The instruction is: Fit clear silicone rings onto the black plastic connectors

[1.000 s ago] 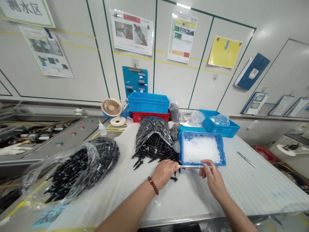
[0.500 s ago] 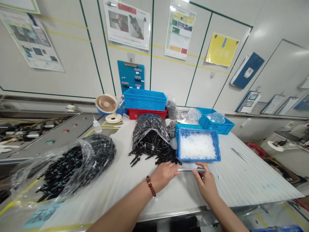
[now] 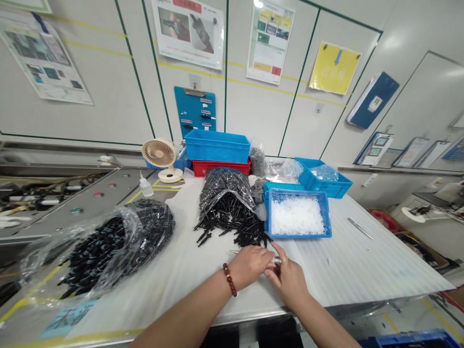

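My left hand (image 3: 250, 266), with a beaded bracelet at the wrist, is closed around a slim silver metal tool (image 3: 276, 261). A thin pointed end of it sticks out on the left; its exact kind is hidden by the fingers. My right hand (image 3: 288, 280) pinches the other end between thumb and fingers, close against the left hand. Just beyond the hands lies a pile of slim black parts (image 3: 250, 232) spilling from a clear plastic bag (image 3: 224, 183). A blue bin (image 3: 300, 236) of small white translucent pieces (image 3: 297, 215) stands tilted behind my right hand.
Tweezers (image 3: 359, 228) lie on the white-covered table (image 3: 377, 266) at the right. A bag of black parts (image 3: 119, 246) sits at the left, near a dropper bottle (image 3: 146, 187) and a fan (image 3: 161, 157). Blue bins (image 3: 217, 146) stand at the back.
My right hand has moved left along the silver tool, up against my left hand. The tool has shifted left through the left hand, its thin end now showing beyond it.
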{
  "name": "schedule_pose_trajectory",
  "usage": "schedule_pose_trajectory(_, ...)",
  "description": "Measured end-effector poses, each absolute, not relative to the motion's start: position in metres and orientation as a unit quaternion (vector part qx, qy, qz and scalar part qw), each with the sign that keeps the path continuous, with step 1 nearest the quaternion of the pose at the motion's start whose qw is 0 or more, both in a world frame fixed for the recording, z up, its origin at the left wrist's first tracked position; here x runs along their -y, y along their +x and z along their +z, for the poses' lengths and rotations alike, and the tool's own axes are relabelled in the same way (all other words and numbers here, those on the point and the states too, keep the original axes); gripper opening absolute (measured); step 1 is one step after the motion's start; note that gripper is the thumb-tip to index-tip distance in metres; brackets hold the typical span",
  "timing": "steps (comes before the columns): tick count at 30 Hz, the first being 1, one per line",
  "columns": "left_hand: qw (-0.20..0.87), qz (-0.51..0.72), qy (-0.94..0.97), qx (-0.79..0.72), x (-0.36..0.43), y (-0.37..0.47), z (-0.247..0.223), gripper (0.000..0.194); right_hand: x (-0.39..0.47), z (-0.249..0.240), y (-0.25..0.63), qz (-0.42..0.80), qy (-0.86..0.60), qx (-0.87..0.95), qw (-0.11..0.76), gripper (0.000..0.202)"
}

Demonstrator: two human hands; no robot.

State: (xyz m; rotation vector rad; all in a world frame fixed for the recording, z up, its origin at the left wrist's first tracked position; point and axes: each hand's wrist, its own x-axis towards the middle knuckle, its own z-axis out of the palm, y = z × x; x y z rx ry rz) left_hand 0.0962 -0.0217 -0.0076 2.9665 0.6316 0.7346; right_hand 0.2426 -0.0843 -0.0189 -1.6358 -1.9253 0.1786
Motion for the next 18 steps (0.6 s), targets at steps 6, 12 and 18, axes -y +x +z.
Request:
schedule_pose_trajectory(6,0.063,0.207,0.946,-0.243,0.0212,0.0953,-0.0023,0.013,0.0780,-0.0159,0.2396,0.053,-0.598,0.756,0.259,0.063)
schedule_pose_trajectory(12,0.118,0.233,0.926,-0.272,0.0280,0.0931,-0.0030,0.028,0.0777,-0.0154,0.2434,0.181,-0.575,0.711,0.361,0.050)
schedule_pose_trajectory(18,0.113,0.240,0.926,-0.269,0.0290,0.0924,-0.0092,0.027,0.0753,-0.0179,0.2423,0.259,-0.537,0.691,0.409,0.041)
